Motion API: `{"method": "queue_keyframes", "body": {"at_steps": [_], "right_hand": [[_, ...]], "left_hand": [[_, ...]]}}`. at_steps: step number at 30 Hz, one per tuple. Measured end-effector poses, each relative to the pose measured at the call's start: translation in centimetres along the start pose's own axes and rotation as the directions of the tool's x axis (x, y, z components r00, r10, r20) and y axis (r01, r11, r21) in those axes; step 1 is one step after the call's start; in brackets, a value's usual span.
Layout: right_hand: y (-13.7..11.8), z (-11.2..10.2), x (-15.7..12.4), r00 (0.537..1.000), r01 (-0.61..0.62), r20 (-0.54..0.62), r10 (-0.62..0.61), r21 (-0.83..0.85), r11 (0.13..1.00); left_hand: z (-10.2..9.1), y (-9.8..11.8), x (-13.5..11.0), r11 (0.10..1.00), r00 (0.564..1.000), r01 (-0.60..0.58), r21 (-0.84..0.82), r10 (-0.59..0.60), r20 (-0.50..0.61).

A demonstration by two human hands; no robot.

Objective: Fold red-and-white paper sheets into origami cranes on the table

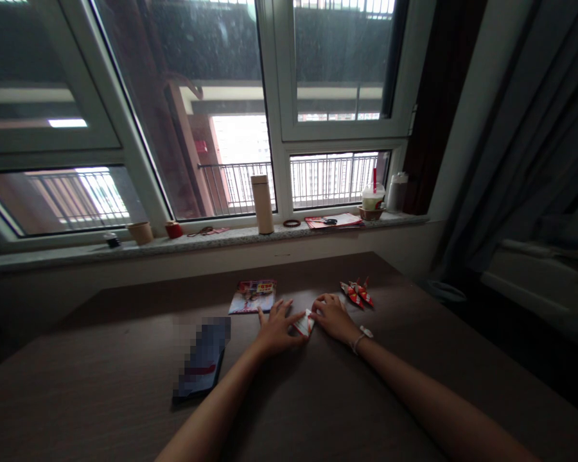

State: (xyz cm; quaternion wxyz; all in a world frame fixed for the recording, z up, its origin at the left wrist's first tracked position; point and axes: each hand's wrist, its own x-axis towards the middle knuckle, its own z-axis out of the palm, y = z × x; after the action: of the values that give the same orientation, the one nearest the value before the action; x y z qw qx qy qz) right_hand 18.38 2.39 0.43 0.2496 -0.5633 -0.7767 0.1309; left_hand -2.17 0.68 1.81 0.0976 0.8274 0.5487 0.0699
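Note:
A small folded paper [305, 323], white with red-orange marks, lies on the table between my two hands. My left hand [277, 328] has its fingers spread, with index finger and thumb resting along the paper's left and lower edges. My right hand [334, 316] is bent over the paper's right side, its thumb and fingertips pinching the edge. A band circles my right wrist. Just beyond the right hand sit several red and white folded paper pieces [357, 294] with pointed ends. Past the left fingers lies a stack of printed colourful sheets [253, 297].
A dark phone-like object [203, 359], partly pixelated, lies left of my left forearm on the brown table [101, 359]. Along the windowsill stand a tan bottle [262, 205], a paper cup [140, 233], scissors [330, 221] on papers, a drink cup [373, 196] and a grey bottle [397, 192].

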Motion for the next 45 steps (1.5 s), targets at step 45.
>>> {"method": "queue_keyframes", "body": {"at_steps": [45], "right_hand": [[-1.1,-0.3,-0.1,0.994,-0.111,-0.017,0.110,-0.007,0.994]], "left_hand": [[-0.1,0.9,-0.1,0.997,0.997,0.067,-0.032,-0.069,-0.043]]}}
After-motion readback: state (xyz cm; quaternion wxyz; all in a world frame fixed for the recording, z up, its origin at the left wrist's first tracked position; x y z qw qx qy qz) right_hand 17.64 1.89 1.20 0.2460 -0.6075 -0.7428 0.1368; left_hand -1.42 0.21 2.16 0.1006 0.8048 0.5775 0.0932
